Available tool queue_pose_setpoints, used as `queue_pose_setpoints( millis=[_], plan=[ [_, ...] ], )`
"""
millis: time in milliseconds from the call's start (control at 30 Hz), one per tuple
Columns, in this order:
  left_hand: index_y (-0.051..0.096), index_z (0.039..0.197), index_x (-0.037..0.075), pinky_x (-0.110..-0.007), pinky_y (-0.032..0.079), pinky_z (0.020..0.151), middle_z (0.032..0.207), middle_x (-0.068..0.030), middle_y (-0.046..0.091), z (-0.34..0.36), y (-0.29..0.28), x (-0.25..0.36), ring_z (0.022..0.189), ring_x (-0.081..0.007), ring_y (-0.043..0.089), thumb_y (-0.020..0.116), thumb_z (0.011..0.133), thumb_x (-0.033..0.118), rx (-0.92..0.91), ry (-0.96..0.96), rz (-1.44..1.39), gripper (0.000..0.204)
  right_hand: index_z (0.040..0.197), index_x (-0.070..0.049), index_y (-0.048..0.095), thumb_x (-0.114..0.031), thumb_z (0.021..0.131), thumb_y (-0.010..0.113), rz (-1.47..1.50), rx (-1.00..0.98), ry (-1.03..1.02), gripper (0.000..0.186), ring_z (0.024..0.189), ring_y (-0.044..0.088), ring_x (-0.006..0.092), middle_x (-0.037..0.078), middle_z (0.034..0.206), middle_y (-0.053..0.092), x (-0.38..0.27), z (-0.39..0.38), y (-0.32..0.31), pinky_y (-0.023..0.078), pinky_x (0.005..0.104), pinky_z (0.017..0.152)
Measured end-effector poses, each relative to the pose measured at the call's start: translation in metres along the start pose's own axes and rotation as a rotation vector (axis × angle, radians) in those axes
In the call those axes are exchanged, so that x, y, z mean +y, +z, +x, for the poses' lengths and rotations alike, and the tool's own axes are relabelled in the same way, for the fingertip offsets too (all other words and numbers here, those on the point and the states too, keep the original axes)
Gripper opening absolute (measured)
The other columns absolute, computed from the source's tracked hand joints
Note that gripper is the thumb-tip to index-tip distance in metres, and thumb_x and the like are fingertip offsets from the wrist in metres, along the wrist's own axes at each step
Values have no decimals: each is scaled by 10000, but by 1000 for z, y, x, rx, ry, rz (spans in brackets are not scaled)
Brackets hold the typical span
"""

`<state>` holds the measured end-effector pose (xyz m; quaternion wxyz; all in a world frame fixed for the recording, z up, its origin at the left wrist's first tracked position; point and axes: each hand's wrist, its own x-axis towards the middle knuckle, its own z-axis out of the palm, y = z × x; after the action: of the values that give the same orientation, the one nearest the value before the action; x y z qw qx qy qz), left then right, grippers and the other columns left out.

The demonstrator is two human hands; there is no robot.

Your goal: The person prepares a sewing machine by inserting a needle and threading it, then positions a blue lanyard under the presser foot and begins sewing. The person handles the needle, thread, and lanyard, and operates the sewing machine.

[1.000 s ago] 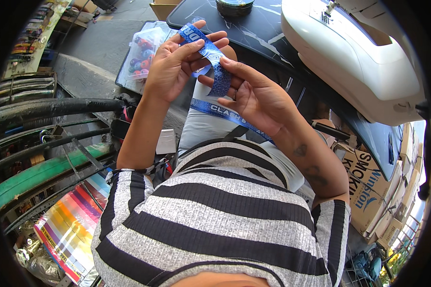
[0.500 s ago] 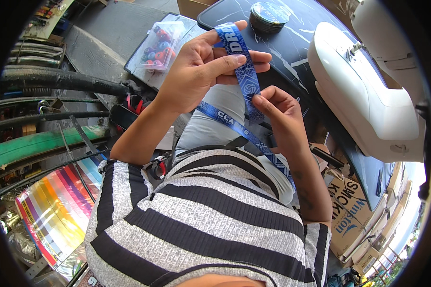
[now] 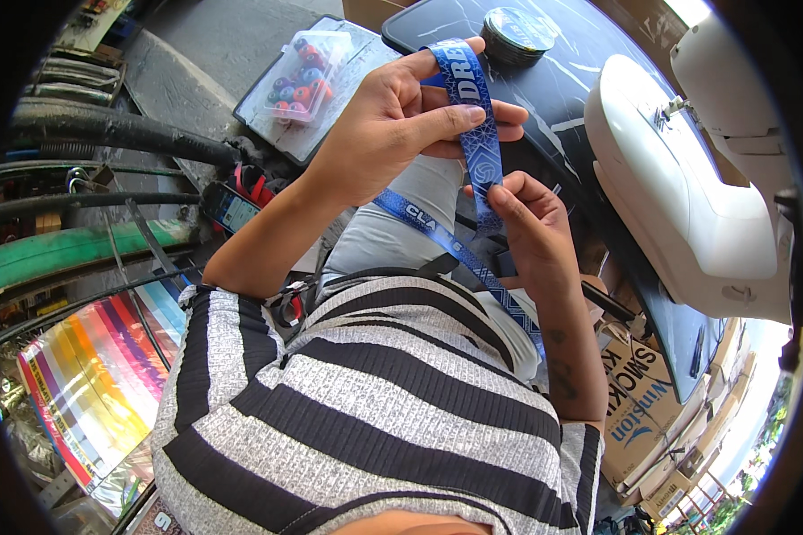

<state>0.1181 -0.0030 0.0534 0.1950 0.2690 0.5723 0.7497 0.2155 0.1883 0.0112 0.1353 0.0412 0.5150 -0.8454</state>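
Pinches printed blue strap (image 3: 484, 159) in narrow grip of left hand (image 3: 388, 134) and, lower, right hand (image 3: 537, 239), apparently straightening it; likely calls next for even tension.

Blue patterned ribbon (image 3: 484, 148), white-lettered, held up

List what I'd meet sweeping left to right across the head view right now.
Green tube → phone → clear plastic box → left hand → right hand, both hands holding the blue ribbon → white sewing machine.
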Motion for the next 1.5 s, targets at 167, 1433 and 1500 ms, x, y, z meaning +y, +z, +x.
queue_pose_setpoints(
  millis=[167,1433,1500],
  plan=[
    [309,1508,-47,-399,614,869,1171,-265,680,-1,-1,2,1072,-320,702,537,996,20,-8,-2,-10,565,907,-61,642,-181,956,701,2,20,-6,142,923,634,89,71,973,712,2,1,1,451,257,918],
    [674,1164,6,-356,605,843,1095,-139,733,-8,-158,32,1002,-232,726,641,983,162,473,61,-8,241,859,-31,681,-100,890,756,-289,91,248,107,772,601,48,-1,831,693,71,-38,-32,454,206,748],
    [690,1125,8,-359,612,818,1059,-134,741,-12,-162,33,958,-224,735,667,966,156,471,65,53,219,852,-30,682,-105,882,763,-322,90,246,114,771,602,53,0,828,695,78,-36,-33,454,212,746]
  ],
)
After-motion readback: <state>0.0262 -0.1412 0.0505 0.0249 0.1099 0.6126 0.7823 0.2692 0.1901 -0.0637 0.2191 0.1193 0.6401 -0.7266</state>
